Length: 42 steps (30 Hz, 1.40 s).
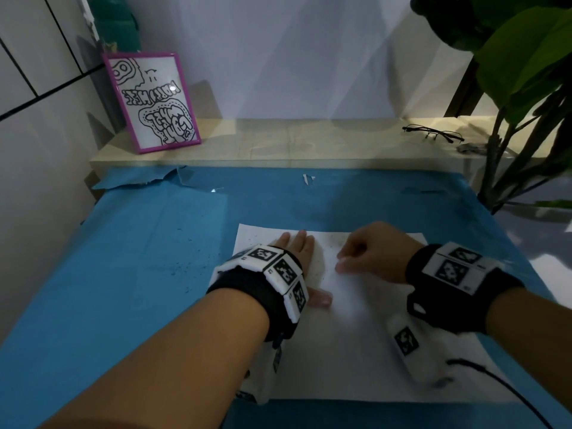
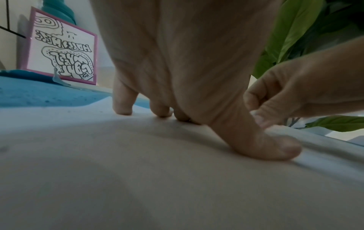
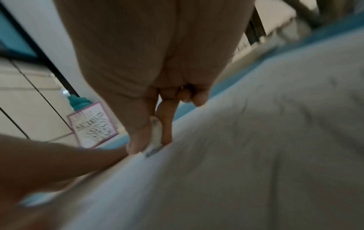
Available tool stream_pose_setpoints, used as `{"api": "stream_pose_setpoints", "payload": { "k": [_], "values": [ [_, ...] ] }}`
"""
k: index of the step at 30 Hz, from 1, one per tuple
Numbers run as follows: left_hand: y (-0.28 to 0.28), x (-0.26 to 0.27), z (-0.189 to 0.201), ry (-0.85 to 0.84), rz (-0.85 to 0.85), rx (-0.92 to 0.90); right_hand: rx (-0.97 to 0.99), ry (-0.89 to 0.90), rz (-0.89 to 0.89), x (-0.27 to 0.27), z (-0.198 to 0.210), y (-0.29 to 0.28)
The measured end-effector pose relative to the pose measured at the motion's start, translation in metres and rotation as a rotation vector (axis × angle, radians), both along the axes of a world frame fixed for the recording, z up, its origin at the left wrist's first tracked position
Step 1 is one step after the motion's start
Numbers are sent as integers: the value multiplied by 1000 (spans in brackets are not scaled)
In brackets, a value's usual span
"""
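Note:
A white sheet of paper (image 1: 356, 335) lies on the blue table cover (image 1: 139, 258), with dark specks scattered over its far part. My left hand (image 1: 305, 264) rests flat on the sheet's far left, fingers straight and thumb (image 2: 265, 147) spread out on the paper (image 2: 138, 171). Just to its right, my right hand (image 1: 340, 263) is curled, its tips down on the sheet. In the right wrist view the thumb and forefinger of that hand (image 3: 149, 144) pinch a small white eraser-like piece (image 3: 156, 132), whose smudged tip touches the paper (image 3: 236, 155).
A purple-framed black-and-white drawing (image 1: 151, 100) leans on the pale wooden ledge (image 1: 278, 144) behind the table. Eyeglasses (image 1: 433, 134) lie on the ledge at the right, beside a leafy plant (image 1: 526, 88). A black cable (image 1: 510, 394) trails from my right wrist.

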<state>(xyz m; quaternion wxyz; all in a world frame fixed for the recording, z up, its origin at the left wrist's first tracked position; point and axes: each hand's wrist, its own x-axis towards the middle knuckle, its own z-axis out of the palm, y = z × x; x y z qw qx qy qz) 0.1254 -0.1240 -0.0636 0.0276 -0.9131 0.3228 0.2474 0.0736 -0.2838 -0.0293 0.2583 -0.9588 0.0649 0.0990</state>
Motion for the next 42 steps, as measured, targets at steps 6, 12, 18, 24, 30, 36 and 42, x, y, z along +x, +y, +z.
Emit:
{"api": "stream_pose_setpoints", "payload": {
  "k": [6,12,18,24,30,36,42],
  "values": [
    [1,0,-1,-10,-4,-12,-83,8,121,4,-3,9],
    [1,0,1,5,-9,-13,-123,-32,118,3,-2,7],
    [-1,-1,5,12,-1,0,-125,-65,33,7,1,0],
    [0,-3,5,5,3,2,-98,-65,2,8,1,1],
    [1,-1,4,3,-1,-11,-79,-29,102,6,-5,16],
    [-1,-1,12,46,-4,17,284,-302,-370,2,-9,-12],
    [-3,-8,28,-3,-104,69,910,-327,-747,-36,-40,-10]
  ]
}}
